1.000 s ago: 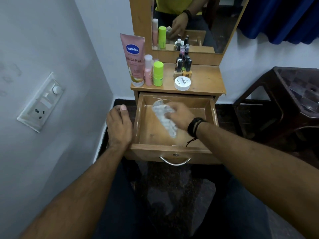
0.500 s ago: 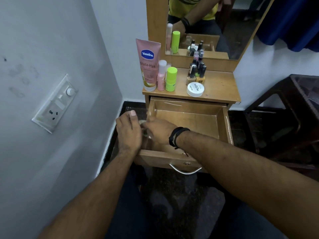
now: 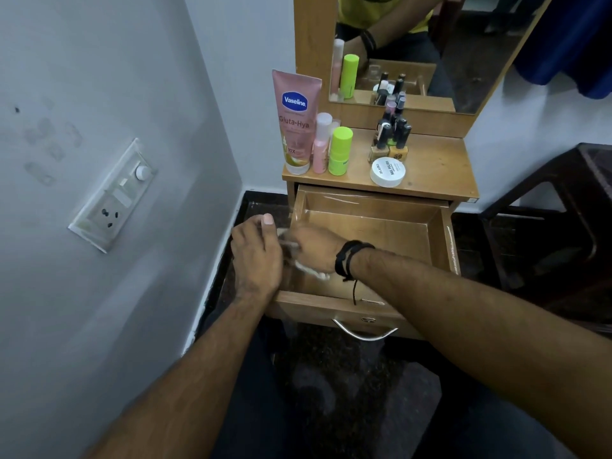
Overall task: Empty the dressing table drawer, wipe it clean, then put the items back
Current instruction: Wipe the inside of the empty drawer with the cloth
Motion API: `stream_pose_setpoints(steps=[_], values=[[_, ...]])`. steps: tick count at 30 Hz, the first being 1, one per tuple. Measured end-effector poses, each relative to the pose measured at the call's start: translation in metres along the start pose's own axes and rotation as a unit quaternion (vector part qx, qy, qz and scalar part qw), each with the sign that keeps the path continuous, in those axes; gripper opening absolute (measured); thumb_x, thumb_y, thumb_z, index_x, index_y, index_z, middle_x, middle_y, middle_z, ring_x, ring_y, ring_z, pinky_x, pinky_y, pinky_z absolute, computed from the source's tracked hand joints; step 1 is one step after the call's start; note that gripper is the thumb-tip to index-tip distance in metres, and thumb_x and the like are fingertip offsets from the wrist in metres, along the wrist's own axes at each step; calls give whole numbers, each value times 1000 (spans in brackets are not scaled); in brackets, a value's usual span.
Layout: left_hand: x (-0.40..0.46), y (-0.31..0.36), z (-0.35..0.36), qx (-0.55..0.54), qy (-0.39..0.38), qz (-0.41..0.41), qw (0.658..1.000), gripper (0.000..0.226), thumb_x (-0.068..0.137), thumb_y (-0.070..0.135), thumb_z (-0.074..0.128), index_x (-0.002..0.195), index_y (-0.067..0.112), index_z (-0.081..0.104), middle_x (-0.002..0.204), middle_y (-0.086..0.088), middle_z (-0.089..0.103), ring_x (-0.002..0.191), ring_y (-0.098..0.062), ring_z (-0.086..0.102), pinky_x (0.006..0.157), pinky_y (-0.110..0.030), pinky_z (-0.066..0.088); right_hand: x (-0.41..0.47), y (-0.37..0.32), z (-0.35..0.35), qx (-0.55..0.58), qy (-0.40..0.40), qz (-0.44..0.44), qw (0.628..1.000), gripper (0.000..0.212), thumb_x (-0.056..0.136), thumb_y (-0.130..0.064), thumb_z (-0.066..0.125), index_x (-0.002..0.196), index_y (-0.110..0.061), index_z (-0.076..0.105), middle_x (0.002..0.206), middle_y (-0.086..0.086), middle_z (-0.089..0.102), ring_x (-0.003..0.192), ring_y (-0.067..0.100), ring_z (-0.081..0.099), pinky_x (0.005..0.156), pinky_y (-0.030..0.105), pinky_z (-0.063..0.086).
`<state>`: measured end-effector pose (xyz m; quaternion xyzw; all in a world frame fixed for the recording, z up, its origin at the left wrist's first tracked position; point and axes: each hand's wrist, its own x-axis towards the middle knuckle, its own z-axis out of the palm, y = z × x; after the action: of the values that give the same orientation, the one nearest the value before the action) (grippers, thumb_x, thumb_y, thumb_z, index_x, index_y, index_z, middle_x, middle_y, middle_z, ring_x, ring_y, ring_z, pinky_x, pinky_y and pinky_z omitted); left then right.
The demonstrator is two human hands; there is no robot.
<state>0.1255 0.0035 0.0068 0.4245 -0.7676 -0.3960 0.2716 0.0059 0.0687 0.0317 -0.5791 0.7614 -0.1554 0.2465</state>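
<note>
Two grey-white walls fill the left and top of the frame, the left one carrying a switch plate (image 3: 112,197) at middle left. Right of centre stands the dressing counter (image 3: 433,167), its mirror (image 3: 430,51) at the top of the frame, and a dark chair (image 3: 559,233) sits at the right edge. Below the counter top, the drawer (image 3: 374,226) is pulled fully out toward the bottom of the frame, its wooden floor bare apart from the cloth, with a metal handle (image 3: 364,332) on its front. The right hand (image 3: 318,248) reaches across into the drawer's near-left corner, fingers curled over a white cloth (image 3: 311,270) that it presses to the drawer floor; a black band circles the wrist. The left hand (image 3: 256,256) rests on the drawer's left wall just beside it, fingers bent over the rim, thumb up. On the counter top, from left: a pink Vaseline tube (image 3: 297,120) standing on its cap, a small pink bottle (image 3: 322,144), a lime-green stick (image 3: 340,150), then a cluster of nail polish bottles (image 3: 392,134), and in front of them a flat white jar (image 3: 387,172).
</note>
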Motion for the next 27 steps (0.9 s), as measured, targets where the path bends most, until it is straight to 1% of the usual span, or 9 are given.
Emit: stream_pose_setpoints(steps=[3, 7, 11, 12, 16, 19, 22, 25, 27], values=[[1, 0, 0, 3, 1, 1, 1000, 59, 102, 56, 25, 132, 14, 53, 133, -10, 47, 124, -20, 41, 100, -28, 25, 36, 20, -12, 9, 104, 91, 990, 38, 102, -39, 45, 135, -25, 57, 126, 4, 58, 111, 23, 59, 99, 36, 46], [0, 1, 0, 0, -3, -7, 1000, 49, 107, 49, 28, 133, 15, 52, 134, -8, 46, 126, -20, 41, 101, -27, 26, 60, 22, -7, 1, 117, 184, 976, 40, 101, -31, 48, 140, -26, 52, 141, 14, 42, 117, 38, 57, 103, 37, 43], [0, -1, 0, -8, -9, -4, 1000, 50, 105, 53, 27, 130, 19, 53, 131, -6, 46, 121, -17, 42, 99, -31, 32, 18, 10, 3, 43, 90, 67, 993, 33, 99, -12, 48, 127, -23, 62, 124, 7, 57, 80, 15, 62, 67, 14, 50], [0, -2, 0, -12, -11, -3, 1000, 53, 103, 58, 25, 128, 20, 52, 131, -5, 46, 121, -17, 43, 101, -33, 34, 4, 7, 10, 54, 58, 35, 996, 32, 96, -7, 49, 122, -21, 63, 117, 6, 59, 78, 12, 59, 65, 16, 50], [0, -2, 1, -23, -15, -4, 1000, 63, 96, 66, 21, 127, 21, 52, 131, -3, 47, 121, -16, 44, 105, -36, 36, -24, 9, 36, 42, -52, -26, 997, 27, 96, -26, 57, 118, -12, 66, 121, 10, 53, 107, 24, 55, 96, 40, 47], [0, -2, 0, -18, -20, -4, 1000, 58, 101, 62, 23, 128, 20, 52, 131, -4, 46, 120, -16, 44, 103, -33, 35, -10, 16, 28, 62, -51, -20, 997, 16, 94, -24, 56, 99, -13, 66, 108, 10, 59, 95, 26, 61, 87, 45, 53], [0, -1, -1, -13, -22, -5, 1000, 46, 107, 51, 27, 126, 19, 53, 128, -4, 46, 119, -15, 42, 102, -31, 33, 14, 27, 10, 70, 48, 15, 996, 20, 98, -16, 50, 104, -19, 69, 95, 11, 62, 70, 23, 61, 72, 32, 55], [0, 2, 0, -11, -22, -15, 1000, 44, 107, 49, 29, 127, 19, 54, 129, -4, 47, 121, -16, 43, 103, -30, 31, 45, 39, 0, 110, 155, 129, 973, 35, 102, -35, 49, 134, -28, 59, 122, 14, 53, 99, 26, 59, 94, 31, 46], [-1, 2, 0, -8, -23, -19, 1000, 46, 106, 50, 29, 129, 19, 54, 130, -4, 47, 123, -16, 43, 102, -29, 31, 59, 37, -1, 116, 172, 172, 963, 41, 101, -32, 48, 142, -30, 51, 130, 18, 50, 115, 34, 55, 102, 33, 41]])
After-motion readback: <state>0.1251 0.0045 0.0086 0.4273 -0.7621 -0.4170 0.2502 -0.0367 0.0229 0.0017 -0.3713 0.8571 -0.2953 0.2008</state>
